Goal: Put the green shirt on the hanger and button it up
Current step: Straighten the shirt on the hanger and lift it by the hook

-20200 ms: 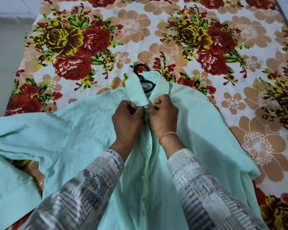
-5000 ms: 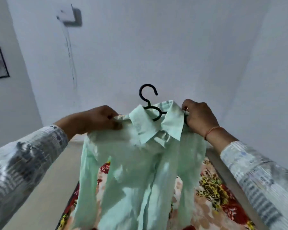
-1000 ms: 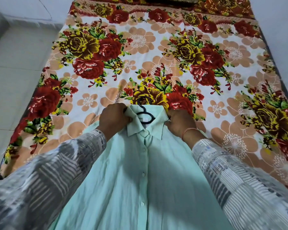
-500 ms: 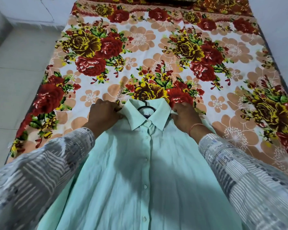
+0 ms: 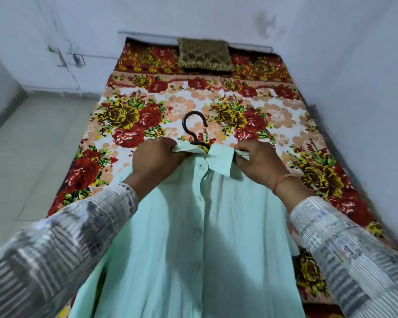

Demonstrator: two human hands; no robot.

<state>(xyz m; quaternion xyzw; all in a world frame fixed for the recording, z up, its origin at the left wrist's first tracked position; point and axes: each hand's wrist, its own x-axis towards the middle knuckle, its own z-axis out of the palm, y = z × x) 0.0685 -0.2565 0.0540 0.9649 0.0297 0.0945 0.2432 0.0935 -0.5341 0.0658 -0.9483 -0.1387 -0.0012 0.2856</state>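
I log the entries from my remote seat. Green shirt point(image 5: 205, 237): pale mint, front facing me, filling the frame from centre down to 6 o'clock, where it runs out of view. I cannot tell whether its lower part rests on anything. Its collar point(image 5: 221, 160) sits just above centre. A row of buttons point(image 5: 199, 198) runs from the collar toward 6 o'clock, and the front lies closed along what I can see. Hanger point(image 5: 193, 127): dark, inside the shirt, with only its hook showing, rising from the collar opening toward 12 o'clock, the open end at 3 o'clock. Left grip point(image 5: 156, 159): at 9 o'clock of the collar, fingers curled tight round bunched shirt cloth at the shoulder. Right grip point(image 5: 257, 164): at 3 o'clock of the collar, fingers and thumb pinching shirt cloth just beside the collar wing. A thin orange thread point(image 5: 283, 180) circles that wrist. Sleeves point(image 5: 67, 244): grey-and-white patterned, entering from 7 and 5 o'clock. Bed point(image 5: 239, 106): covered by a floral sheet of red, yellow and peach blooms, stretching behind the shirt toward 12 o'clock. Cushion point(image 5: 205, 55): brown-gold, at the bed's 12 o'clock end, against the wall point(image 5: 354, 65). Floor point(image 5: 32, 157): pale tiles at 9 o'clock of the bed.
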